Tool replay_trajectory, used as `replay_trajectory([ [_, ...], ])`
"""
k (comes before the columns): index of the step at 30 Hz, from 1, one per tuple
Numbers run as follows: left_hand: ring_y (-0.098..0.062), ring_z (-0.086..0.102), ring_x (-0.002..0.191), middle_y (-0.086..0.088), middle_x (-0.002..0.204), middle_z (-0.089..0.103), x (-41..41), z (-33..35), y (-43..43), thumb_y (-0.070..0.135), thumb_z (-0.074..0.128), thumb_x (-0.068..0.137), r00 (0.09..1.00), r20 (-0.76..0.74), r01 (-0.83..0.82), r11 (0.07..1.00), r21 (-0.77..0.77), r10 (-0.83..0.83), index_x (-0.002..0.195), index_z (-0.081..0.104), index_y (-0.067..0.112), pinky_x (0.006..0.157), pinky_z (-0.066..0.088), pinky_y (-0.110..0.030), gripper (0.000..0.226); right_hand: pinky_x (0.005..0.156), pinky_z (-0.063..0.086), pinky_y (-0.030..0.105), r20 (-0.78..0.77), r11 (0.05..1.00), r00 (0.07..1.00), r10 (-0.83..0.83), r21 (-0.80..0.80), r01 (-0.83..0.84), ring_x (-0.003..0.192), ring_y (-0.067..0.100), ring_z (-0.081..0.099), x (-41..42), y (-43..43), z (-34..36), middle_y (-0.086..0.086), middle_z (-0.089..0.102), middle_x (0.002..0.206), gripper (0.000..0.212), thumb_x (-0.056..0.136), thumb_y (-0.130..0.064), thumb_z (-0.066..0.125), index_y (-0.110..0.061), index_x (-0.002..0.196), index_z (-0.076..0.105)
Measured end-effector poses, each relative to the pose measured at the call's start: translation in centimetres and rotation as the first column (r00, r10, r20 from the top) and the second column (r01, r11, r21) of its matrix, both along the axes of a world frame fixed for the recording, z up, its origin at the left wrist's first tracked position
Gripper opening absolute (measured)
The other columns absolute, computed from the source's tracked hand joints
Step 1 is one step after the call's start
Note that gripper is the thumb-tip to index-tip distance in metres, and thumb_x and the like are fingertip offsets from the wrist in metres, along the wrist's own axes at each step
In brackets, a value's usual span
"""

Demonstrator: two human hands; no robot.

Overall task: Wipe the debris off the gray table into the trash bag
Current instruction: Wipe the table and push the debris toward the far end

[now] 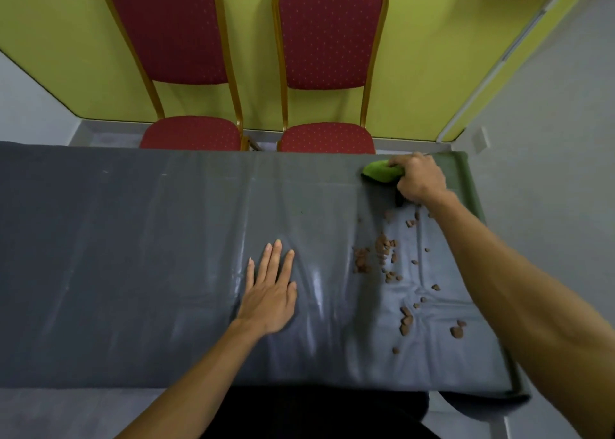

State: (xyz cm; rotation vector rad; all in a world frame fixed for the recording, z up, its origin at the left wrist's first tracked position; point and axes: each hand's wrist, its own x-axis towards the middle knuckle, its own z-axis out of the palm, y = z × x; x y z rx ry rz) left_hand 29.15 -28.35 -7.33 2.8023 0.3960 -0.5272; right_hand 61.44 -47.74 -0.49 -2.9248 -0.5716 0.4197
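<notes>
I have the right hand (419,179) curled tight round the green cloth (379,171) at the far right corner of the gray table (133,255), while the left hand (271,292) lies flat with straight fingers, holding nothing and pinning the cover. The debris (386,255) sits between that cloth and the near edge, on the right end. My judgement: press the cloth low and draw it toward me in one steady, overlapping stroke, herding the crumbs rather than flicking them. The trash bag I cannot make out for certain; a dark shape under the near edge may be it. Count: one cloth, one table, two red chairs (186,56), and several dozen brown bits, too many to number.
</notes>
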Motion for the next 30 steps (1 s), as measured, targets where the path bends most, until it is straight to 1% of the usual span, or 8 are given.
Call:
replay_trajectory([
  [4, -0.019, -0.032, 0.145, -0.001, 0.156, -0.035, -0.1, -0.2, 0.2, 0.038, 0.022, 0.102, 1.0, 0.01, 0.001, 1.0, -0.007, 0.0, 0.155, -0.011, 0.022, 0.12, -0.013, -0.05, 0.065, 0.091, 0.048, 0.051, -0.101, 0.996, 0.993, 0.069, -0.05, -0.074, 0.114, 0.038, 0.047, -2.8, -0.6, -1.5, 0.011, 0.053, 0.123, 0.058, 0.081, -0.003, 0.056, -0.035, 0.13, 0.058],
  [9, -0.017, -0.033, 0.145, 0.0, 0.157, -0.035, -0.2, -0.2, 0.4, 0.04, 0.021, 0.101, 1.0, 0.015, 0.016, 1.0, -0.001, -0.016, 0.154, -0.013, 0.023, 0.119, -0.015, -0.047, 0.065, 0.091, 0.05, 0.042, -0.219, 0.948, 0.922, 0.319, 0.049, -0.316, 0.11, 0.032, 0.056, -5.3, -2.5, -0.7, 0.005, 0.065, 0.119, 0.058, 0.066, 0.007, 0.051, -0.032, 0.102, 0.073],
  [11, -0.018, -0.032, 0.145, -0.001, 0.158, -0.033, -0.2, -0.3, 0.6, 0.041, 0.021, 0.101, 1.0, 0.024, 0.02, 1.0, 0.002, -0.02, 0.154, -0.013, 0.023, 0.119, -0.014, -0.047, 0.065, 0.087, 0.05, 0.038, -0.116, 0.972, 0.966, 0.229, 0.088, -0.22, 0.105, 0.033, 0.059, -3.8, -4.4, 0.0, 0.008, 0.068, 0.114, 0.058, 0.064, 0.01, 0.05, -0.029, 0.1, 0.074],
  [14, -0.018, -0.033, 0.144, -0.002, 0.158, -0.032, -0.2, -0.4, 0.6, 0.04, 0.02, 0.101, 1.0, 0.014, 0.013, 1.0, 0.01, -0.013, 0.154, -0.014, 0.023, 0.12, -0.012, -0.049, 0.065, 0.089, 0.052, 0.043, 0.005, 0.995, 0.998, -0.065, 0.075, 0.065, 0.107, 0.04, 0.059, 0.4, -7.8, 1.0, 0.019, 0.064, 0.118, 0.057, 0.069, 0.006, 0.053, -0.023, 0.115, 0.069],
  [18, -0.022, -0.037, 0.142, -0.004, 0.155, -0.039, 0.7, 0.1, -0.4, 0.034, 0.024, 0.102, 0.998, -0.052, -0.028, 0.999, -0.045, 0.026, 0.154, -0.016, 0.019, 0.118, -0.014, -0.055, 0.068, 0.099, 0.048, 0.047, -0.062, 0.948, 0.946, -0.319, -0.029, 0.318, 0.117, 0.042, 0.054, 0.7, -10.8, -0.4, 0.022, 0.056, 0.132, 0.058, 0.077, -0.002, 0.057, -0.022, 0.131, 0.059],
  [22, -0.026, -0.034, 0.144, -0.01, 0.158, -0.033, 1.4, 1.1, -2.8, 0.023, 0.038, 0.096, 0.994, 0.008, -0.11, 0.99, -0.09, 0.111, 0.155, -0.01, 0.014, 0.118, -0.012, -0.057, 0.076, 0.096, 0.045, 0.049, -0.027, 0.946, 0.946, -0.323, 0.006, 0.324, 0.117, 0.043, 0.046, -4.7, -8.9, -2.6, 0.019, 0.05, 0.128, 0.059, 0.079, -0.009, 0.058, -0.024, 0.136, 0.052],
  [27, -0.023, -0.03, 0.146, -0.007, 0.162, -0.025, 1.0, 1.0, -4.7, 0.019, 0.04, 0.096, 0.997, 0.07, 0.035, 0.997, -0.065, -0.03, 0.157, -0.001, 0.02, 0.12, -0.004, -0.058, 0.074, 0.083, 0.052, 0.046, -0.198, 0.996, 0.979, -0.043, 0.068, 0.057, 0.113, 0.037, 0.053, -8.5, -6.7, -2.2, 0.012, 0.057, 0.123, 0.057, 0.075, -0.004, 0.054, -0.029, 0.126, 0.06],
  [30, -0.02, -0.03, 0.146, -0.004, 0.162, -0.026, 0.9, 0.8, -4.5, 0.024, 0.034, 0.099, 0.997, 0.048, 0.065, 0.995, -0.071, -0.061, 0.157, -0.002, 0.023, 0.121, -0.006, -0.056, 0.068, 0.082, 0.055, 0.043, -0.172, 0.986, 0.982, -0.079, 0.133, 0.102, 0.109, 0.035, 0.06, -6.8, -6.6, -1.0, 0.013, 0.065, 0.121, 0.056, 0.073, -0.001, 0.052, -0.027, 0.121, 0.065],
])
